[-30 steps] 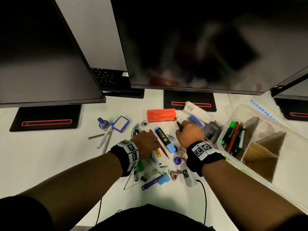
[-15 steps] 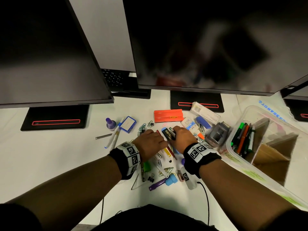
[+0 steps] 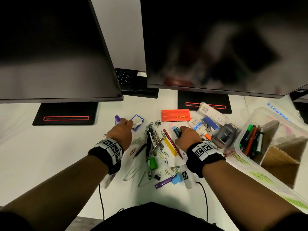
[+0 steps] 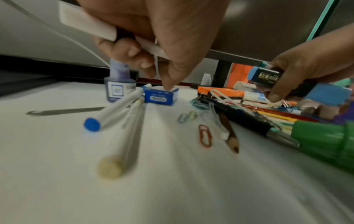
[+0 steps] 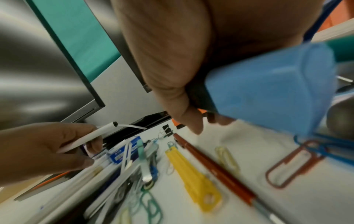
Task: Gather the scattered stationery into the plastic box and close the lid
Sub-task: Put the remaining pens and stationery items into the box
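several pens and markers already stand in the near-left compartment of the plastic box at the right of the desk, so the gathering is under way but, by my reading, not yet half done. no lid can be made out for certain in these views, and the box stands open.

most of the stationery is spread over the white desk between the two arms: paper clips, a yellow cutter, a red pencil, a green marker, a purple marker with a blue cap, an orange case, a glue tube, a blue stapler and a grey tape dispenser just beside the box.

the right hand is curled round a black highlighter with blue caps, lifted off the desk. the left hand is far left in the pile, fingers wrapped round a white pen, with one fingertip touching a small blue staple box; a purple ink bottle stands just left of it, and two more white pens lie near.

what is left, as i judge it: carrying both handfuls to the box, many more trips for the loose clips and larger items, then finding and shutting the lid.
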Demonstrator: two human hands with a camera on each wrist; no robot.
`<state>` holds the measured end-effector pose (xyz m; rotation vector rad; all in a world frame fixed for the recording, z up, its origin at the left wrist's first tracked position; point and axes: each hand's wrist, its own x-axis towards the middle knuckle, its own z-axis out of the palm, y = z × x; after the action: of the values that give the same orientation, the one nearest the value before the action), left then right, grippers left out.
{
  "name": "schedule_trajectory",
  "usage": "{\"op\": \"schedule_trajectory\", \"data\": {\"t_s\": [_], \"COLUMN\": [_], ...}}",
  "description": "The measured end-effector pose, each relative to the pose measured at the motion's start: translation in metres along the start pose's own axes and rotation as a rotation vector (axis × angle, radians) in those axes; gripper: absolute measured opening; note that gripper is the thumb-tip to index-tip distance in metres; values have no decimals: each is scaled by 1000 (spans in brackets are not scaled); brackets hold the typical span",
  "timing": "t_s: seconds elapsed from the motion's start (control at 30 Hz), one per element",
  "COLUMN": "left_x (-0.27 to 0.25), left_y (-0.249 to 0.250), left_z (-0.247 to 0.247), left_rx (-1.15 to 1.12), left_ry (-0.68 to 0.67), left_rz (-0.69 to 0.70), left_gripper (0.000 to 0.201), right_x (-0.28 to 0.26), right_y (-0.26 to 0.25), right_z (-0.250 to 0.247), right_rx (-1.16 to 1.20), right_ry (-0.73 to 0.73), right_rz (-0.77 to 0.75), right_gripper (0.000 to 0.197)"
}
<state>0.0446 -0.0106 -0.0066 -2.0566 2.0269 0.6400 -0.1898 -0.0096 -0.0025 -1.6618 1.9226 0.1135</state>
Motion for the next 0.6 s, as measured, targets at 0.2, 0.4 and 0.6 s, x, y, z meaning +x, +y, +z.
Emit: {"op": "schedule_trajectory", "data": {"t_s": [0.2, 0.4, 0.6], "left_x": [-7, -8, -9], "left_y": [-15, -14, -14], "left_z": [11, 16, 16], "left_rx": [9, -28, -133], "left_ry": [-26, -47, -94], "left_rz": [-124, -182, -244], "left_gripper": [54, 51, 69], "right_x": [-7, -13, -25], "right_y": [-9, -4, 6], "right_z": [17, 18, 15], "right_rx": [-35, -74, 2], "right_ry": [-4, -58, 4], "right_rz": [-50, -9, 59], "right_gripper": [26, 28, 31]}}
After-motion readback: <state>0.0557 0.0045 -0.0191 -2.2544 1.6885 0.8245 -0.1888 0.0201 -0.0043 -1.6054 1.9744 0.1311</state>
